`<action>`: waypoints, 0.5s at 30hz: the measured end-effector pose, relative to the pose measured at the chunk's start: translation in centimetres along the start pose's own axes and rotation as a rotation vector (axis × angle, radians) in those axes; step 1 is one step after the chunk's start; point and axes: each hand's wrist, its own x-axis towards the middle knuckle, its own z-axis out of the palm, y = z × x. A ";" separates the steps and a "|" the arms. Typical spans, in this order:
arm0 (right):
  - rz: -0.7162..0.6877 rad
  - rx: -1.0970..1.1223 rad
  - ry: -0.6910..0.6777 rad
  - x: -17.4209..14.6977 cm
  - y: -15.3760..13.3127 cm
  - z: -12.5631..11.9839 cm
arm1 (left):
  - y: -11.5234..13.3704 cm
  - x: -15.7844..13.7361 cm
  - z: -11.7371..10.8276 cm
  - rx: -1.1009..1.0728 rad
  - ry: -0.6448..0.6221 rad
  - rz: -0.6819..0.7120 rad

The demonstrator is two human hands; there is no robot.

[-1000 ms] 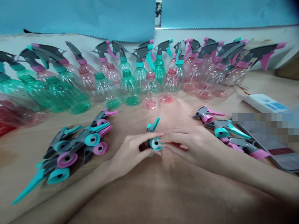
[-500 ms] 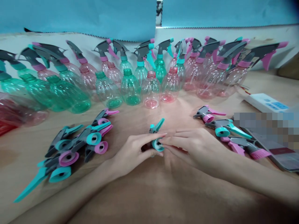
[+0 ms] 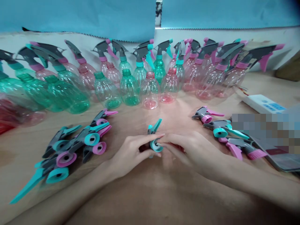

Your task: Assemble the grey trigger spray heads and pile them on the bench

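Observation:
My left hand [image 3: 131, 151] is closed around a grey spray trigger head [image 3: 153, 146] with a teal collar and teal lever. The collar's open end faces me, tilted to the right, and the lever points up and away. At that opening the fingertips of my right hand [image 3: 191, 147] are pinched together. Something small and pale shows inside the collar by those fingertips; whether they grip it is unclear. To my left lies a pile of loose trigger heads [image 3: 66, 159] with teal or pink collars. A few similar trigger heads [image 3: 219, 132] lie on my right.
Uncapped green bottles [image 3: 131, 89] and pink bottles [image 3: 150, 90] stand in front. Behind them stand bottles fitted with trigger heads [image 3: 164, 48], along the wall. On the right are a white box [image 3: 263, 103] and a flat, phone-like device [image 3: 284, 159], partly blurred out.
My right fingers have drawn closer together at the collar opening, and more of the pale piece inside shows. My left hand keeps its hold. The whole view has shifted slightly.

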 end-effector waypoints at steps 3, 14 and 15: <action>0.010 0.059 -0.015 0.1 0.1 0.0 | 0.2 0.1 -0.1 0.003 -0.006 -0.007; 0.016 0.104 0.090 -0.1 0.5 1.0 | 0.0 0.2 -0.3 -0.021 -0.019 0.001; 0.020 0.100 0.090 -0.2 0.5 1.1 | -0.1 0.2 -0.3 -0.022 -0.016 0.001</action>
